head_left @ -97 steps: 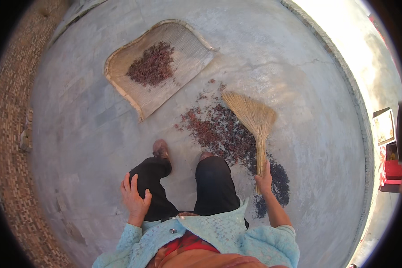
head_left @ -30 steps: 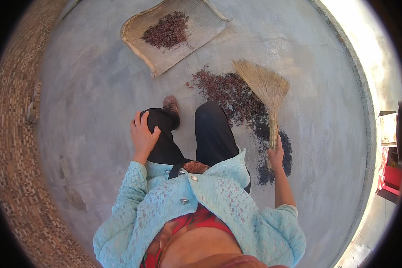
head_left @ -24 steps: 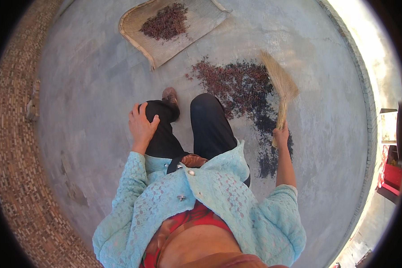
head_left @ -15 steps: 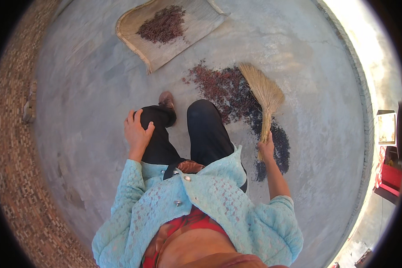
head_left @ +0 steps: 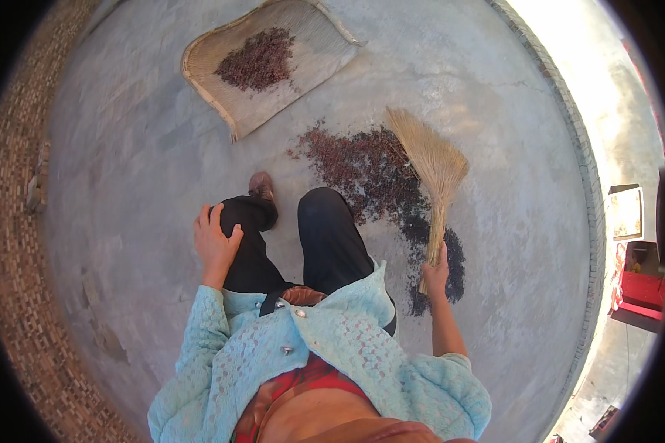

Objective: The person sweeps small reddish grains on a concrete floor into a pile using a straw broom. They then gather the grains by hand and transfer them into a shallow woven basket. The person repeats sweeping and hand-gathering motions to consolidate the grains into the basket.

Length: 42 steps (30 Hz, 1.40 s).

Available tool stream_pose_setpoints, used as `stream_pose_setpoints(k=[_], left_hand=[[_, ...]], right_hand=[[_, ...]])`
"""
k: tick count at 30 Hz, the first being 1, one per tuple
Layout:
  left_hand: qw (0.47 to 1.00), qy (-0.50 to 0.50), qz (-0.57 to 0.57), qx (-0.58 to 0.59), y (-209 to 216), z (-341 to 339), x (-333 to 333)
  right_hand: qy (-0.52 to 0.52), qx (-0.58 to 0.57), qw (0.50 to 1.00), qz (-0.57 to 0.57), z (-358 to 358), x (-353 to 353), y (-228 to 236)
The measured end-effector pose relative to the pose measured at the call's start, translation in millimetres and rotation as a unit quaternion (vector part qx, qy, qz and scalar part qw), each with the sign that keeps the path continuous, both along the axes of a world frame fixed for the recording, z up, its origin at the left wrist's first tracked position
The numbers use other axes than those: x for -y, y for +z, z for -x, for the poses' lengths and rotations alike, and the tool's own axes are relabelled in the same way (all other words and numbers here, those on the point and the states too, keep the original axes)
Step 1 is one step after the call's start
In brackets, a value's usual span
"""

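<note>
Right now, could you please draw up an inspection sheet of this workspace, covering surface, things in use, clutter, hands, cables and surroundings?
Surface: grey, hard floor, stained in places.
Things in use: straw broom, its bristles over a spread of reddish and dark bits; black grains by the handle; woven tray bearing a reddish heap.
Clutter: stray bits at the spread's left edge.
Grip: right hand closed around the broom's handle; left hand resting, fingers spread, on the left trouser leg.
Cables: nothing seen around the hands.
Surroundings: brickwork at far left; red object at far right, its kind unclear.
</note>
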<state>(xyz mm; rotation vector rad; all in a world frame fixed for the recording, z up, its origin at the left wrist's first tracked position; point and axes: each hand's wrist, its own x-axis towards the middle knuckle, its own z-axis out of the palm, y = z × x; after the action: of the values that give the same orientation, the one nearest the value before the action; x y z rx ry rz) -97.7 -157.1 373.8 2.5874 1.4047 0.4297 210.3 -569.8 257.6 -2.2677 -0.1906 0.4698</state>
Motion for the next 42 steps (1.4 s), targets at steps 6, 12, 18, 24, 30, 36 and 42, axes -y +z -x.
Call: stream_pose_setpoints(k=[6, 12, 18, 24, 30, 36, 42], left_hand=[[1.0, -0.004, 0.022, 0.003, -1, -2, -2], [0.999, 0.013, 0.038, -0.025, 12, -9, 3], [0.999, 0.007, 0.033, -0.015, 19, -7, 3], [0.999, 0.017, 0.032, -0.015, 16, -5, 0], [0.999, 0.009, 0.032, 0.008, 12, -5, -1], [0.999, -0.003, 0.047, 0.024, 12, -8, -5], [0.998, 0.004, 0.065, 0.027, 17, -13, -6]], right_hand=[[-0.067, 0.091, 0.994, 0.003, -110, -1, -75], [-0.11, -0.012, 0.994, -0.009, -157, -51, -70], [-0.025, -0.03, 0.997, -0.061, -77, -40, -65], [0.039, 0.053, 0.998, -0.011, -50, -62, -17], [0.035, 0.043, 0.996, -0.077, -133, -143, -51], [0.015, 0.092, 0.991, -0.093, -223, -240, -94], [0.036, -0.026, 0.998, -0.034, -227, -323, -93]])
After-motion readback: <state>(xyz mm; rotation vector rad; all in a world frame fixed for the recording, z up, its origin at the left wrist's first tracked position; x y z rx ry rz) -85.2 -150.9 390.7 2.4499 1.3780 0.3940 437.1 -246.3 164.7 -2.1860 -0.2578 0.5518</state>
